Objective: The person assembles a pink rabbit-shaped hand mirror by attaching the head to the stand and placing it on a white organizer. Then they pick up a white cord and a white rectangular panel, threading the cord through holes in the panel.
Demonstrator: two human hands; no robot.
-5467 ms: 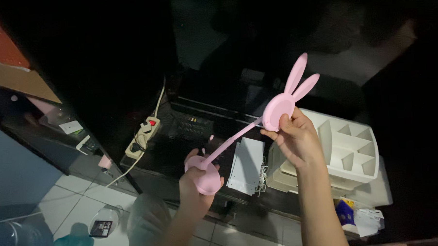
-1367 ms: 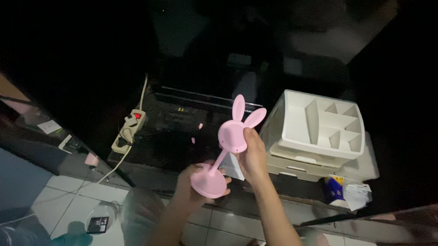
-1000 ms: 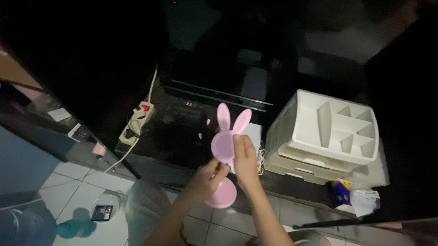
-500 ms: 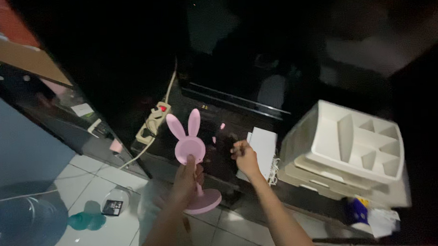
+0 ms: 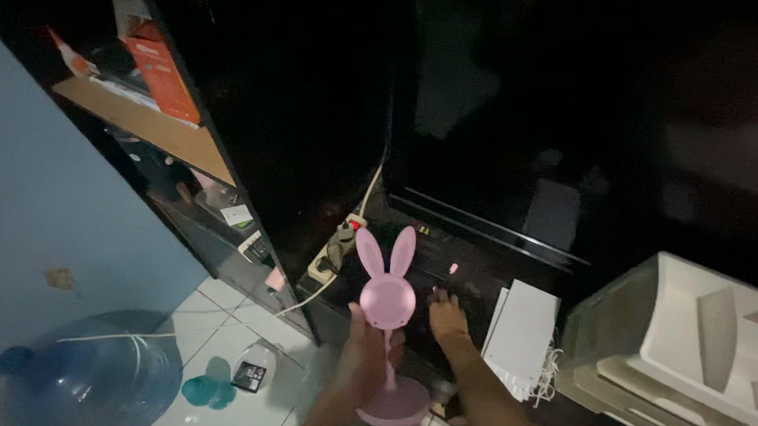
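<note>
One hand, left [image 5: 363, 356], grips pink bunny lamp [image 5: 388, 301] stem; right [image 5: 446, 316] open on dark shelf edge [image 5: 482, 277].

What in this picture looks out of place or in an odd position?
A large blue water bottle lies on its side on the tiled floor at lower left, not upright. A small dark case and a teal object also lie loose on the floor beside it. The pink rabbit-eared lamp in the left hand looks intact.
</note>
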